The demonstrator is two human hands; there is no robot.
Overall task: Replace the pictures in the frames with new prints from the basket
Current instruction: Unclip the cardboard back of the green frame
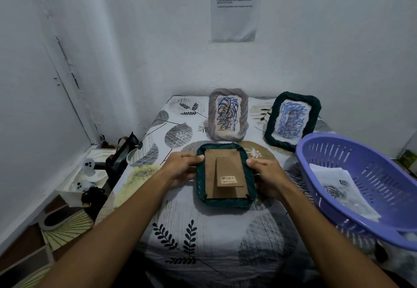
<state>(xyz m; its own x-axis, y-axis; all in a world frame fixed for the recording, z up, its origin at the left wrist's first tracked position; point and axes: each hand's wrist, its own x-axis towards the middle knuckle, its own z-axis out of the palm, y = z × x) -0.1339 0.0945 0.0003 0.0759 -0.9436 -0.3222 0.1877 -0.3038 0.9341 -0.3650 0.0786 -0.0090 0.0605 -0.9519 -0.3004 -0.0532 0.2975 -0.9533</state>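
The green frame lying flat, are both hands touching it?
Touching. Head view: left hand and right hand grip opposite sides of the face-down green frame.

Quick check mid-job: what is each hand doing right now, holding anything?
Left hand: grips the left edge of the face-down dark green frame.
Right hand: grips the same frame's right edge.

Single view only, none shared. Camera worn on head, aimed forward and down along both forearms. Wide-angle lens: walls bowed, corner of room curved. Tabletop [203,242] seen from near edge, close below lens. Left hand [180,165] and right hand [268,177] framed at centre, at arm's length. Basket [352,211] cut by right edge, near lens. Back wall with taped sheet [234,5] faced squarely, farthest off.
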